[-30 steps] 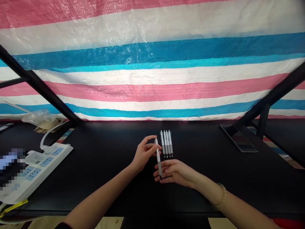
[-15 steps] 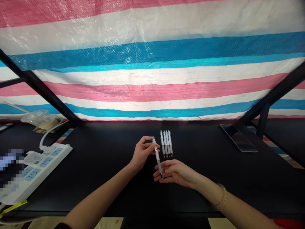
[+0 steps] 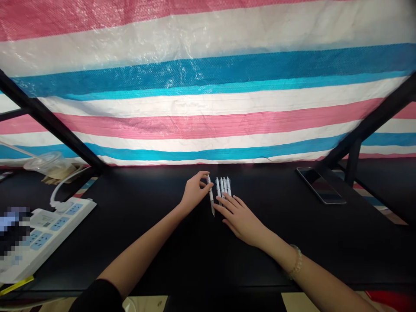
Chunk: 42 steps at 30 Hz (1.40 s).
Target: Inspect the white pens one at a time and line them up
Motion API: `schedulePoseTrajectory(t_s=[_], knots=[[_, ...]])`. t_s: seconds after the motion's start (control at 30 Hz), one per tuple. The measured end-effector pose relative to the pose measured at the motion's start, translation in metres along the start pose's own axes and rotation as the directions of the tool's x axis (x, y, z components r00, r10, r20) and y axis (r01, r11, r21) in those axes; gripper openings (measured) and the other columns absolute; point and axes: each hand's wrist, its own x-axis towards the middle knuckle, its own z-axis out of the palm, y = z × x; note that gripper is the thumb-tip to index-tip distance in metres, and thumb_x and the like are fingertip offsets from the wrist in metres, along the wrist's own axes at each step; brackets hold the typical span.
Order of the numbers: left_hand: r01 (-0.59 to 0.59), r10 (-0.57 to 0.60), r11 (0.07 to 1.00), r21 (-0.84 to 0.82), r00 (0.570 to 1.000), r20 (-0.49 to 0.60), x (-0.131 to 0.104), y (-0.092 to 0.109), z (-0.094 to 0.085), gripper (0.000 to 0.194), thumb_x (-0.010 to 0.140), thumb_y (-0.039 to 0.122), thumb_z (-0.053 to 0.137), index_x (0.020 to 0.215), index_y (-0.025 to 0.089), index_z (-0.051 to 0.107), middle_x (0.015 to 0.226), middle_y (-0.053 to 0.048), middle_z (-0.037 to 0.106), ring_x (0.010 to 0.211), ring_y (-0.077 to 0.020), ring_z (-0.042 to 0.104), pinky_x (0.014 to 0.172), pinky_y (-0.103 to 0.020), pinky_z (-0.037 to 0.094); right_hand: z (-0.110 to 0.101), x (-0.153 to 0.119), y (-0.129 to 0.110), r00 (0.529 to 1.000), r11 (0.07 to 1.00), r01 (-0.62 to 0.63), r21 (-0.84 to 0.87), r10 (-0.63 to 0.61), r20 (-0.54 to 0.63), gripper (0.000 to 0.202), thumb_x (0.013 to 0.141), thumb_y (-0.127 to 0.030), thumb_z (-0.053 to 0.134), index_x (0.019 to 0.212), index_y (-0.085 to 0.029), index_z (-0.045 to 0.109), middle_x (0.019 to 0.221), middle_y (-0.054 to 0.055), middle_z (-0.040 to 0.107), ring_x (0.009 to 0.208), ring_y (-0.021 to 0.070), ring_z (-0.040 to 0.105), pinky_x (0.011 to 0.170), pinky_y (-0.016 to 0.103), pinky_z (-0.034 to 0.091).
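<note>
Between the thumb and fingers of my left hand is the upper part of a white and grey pen, its tip pointing toward me. Just right of it, several matching white pens lie side by side in a row on the black table. My right hand rests palm down with its fingers apart, over the lower ends of the row, hiding them. Its index fingertip reaches close to the lower part of the held pen; whether it touches cannot be made out.
A phone lies at the right. On the left are a white power strip with a plugged-in cable and a clear plastic cup. Black frame bars slant at both sides, with a striped sheet hanging behind.
The held pen has moved forward and down beside the row. My right hand has turned palm down and shifted forward onto the lower ends of the row.
</note>
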Motion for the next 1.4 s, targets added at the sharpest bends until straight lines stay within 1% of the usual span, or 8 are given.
schedulePoseTrajectory(t_s=[0.37, 0.67, 0.77, 0.93, 1.07, 1.17, 1.27, 1.4], knots=[[-0.049, 0.032, 0.995, 0.085, 0.981, 0.192, -0.047, 0.001, 0.0, 0.032, 0.073, 0.021, 0.067, 0.105, 0.024, 0.068, 0.096, -0.004, 0.065, 0.059, -0.0128, 0.057, 0.052, -0.022, 0.045, -0.003, -0.001, 0.016, 0.999, 0.977, -0.037, -0.209, 0.033, -0.023, 0.03, 0.088, -0.008, 0.045, 0.112, -0.019, 0.061, 0.125, 0.014, 0.056, 0.119, 0.0278, 0.048, 0.099, 0.047, 0.038], [0.012, -0.009, 1.0, -0.025, 0.996, 0.094, -0.056, 0.007, -0.001, 0.022, 0.077, 0.021, 0.064, 0.098, 0.022, 0.069, 0.09, -0.005, 0.069, 0.067, -0.0152, 0.059, 0.052, -0.021, 0.045, -0.01, 0.001, 0.015, 0.972, 0.979, 0.195, -0.066, -0.202, -0.121, 0.022, 0.092, -0.01, 0.045, 0.098, -0.019, 0.063, 0.115, 0.011, 0.063, 0.108, 0.0255, 0.055, 0.09, 0.043, 0.044], [0.097, -0.092, 0.988, -0.117, 0.994, 0.052, -0.054, 0.008, -0.005, 0.021, 0.079, 0.026, 0.064, 0.099, 0.02, 0.065, 0.088, -0.005, 0.068, 0.065, -0.015, 0.061, 0.052, -0.022, 0.048, -0.013, -0.002, 0.007, 0.949, 0.953, 0.04, 0.299, 0.057, -0.309, 0.021, 0.092, -0.014, 0.044, 0.107, -0.023, 0.056, 0.118, 0.01, 0.062, 0.1, 0.0216, 0.061, 0.085, 0.038, 0.049], [0.362, -0.319, 0.874, -0.325, 0.931, 0.178, -0.051, 0.013, -0.009, 0.03, 0.08, 0.039, 0.066, 0.099, 0.016, 0.06, 0.083, -0.007, 0.069, 0.058, -0.0142, 0.063, 0.051, -0.023, 0.05, -0.021, -0.007, -0.01, 0.656, 0.635, -0.061, 0.77, 0.607, -0.448, 0.013, 0.093, -0.019, 0.043, 0.104, -0.024, 0.046, 0.11, 0.01, 0.063, 0.082, 0.0187, 0.066, 0.076, 0.037, 0.053], [0.586, -0.421, 0.668, -0.459, 0.806, 0.417, -0.052, 0.015, -0.009, 0.037, 0.081, 0.045, 0.065, 0.102, 0.015, 0.063, 0.098, -0.012, 0.069, 0.07, -0.0169, 0.068, 0.061, -0.026, 0.054, -0.02, -0.009, -0.025, 0.892, 0.778, 0.106, 0.619, 0.201, -0.405, 0.013, 0.087, -0.014, 0.05, 0.095, -0.024, 0.051, 0.103, 0.009, 0.063, 0.092, 0.0205, 0.063, 0.082, 0.038, 0.051], [0.563, -0.382, 0.626, -0.54, 0.825, 0.417, -0.053, 0.013, -0.01, 0.033, 0.081, 0.041, 0.067, 0.1, 0.014, 0.065, 0.089, -0.009, 0.069, 0.069, -0.0151, 0.066, 0.062, -0.024, 0.053, -0.014, -0.011, -0.038, 0.985, 0.769, 0.162, 0.618, -0.088, -0.149, 0.023, 0.085, -0.009, 0.046, 0.102, -0.024, 0.053, 0.108, 0.008, 0.061, 0.096, 0.0181, 0.06, 0.082, 0.033, 0.051], [0.505, -0.35, 0.632, -0.588, 0.863, 0.364, -0.052, 0.011, -0.012, 0.029, 0.081, 0.038, 0.068, 0.097, 0.014, 0.067, 0.081, -0.006, 0.068, 0.066, -0.0142, 0.065, 0.063, -0.025, 0.052, -0.01, -0.012, -0.049, 0.999, 0.632, -0.024, 0.775, 0.049, -0.009, 0.034, 0.085, -0.014, 0.048, 0.117, -0.025, 0.047, 0.134, 0.011, 0.044, 0.094, 0.0162, 0.059, 0.075, 0.031, 0.053], [0.508, -0.336, 0.582, -0.635, 0.861, 0.381, -0.049, 0.009, -0.013, 0.031, 0.081, 0.036, 0.068, 0.103, 0.013, 0.067, 0.086, -0.007, 0.069, 0.072, -0.0171, 0.067, 0.068, -0.029, 0.053, -0.003, -0.01, -0.051, 0.886, 0.134, -0.316, 0.939, 0.394, 0.242, 0.034, 0.092, -0.035, 0.045, 0.124, -0.025, 0.037, 0.125, 0.012, 0.048, 0.078, 0.014, 0.063, 0.053, 0.026, 0.053]])
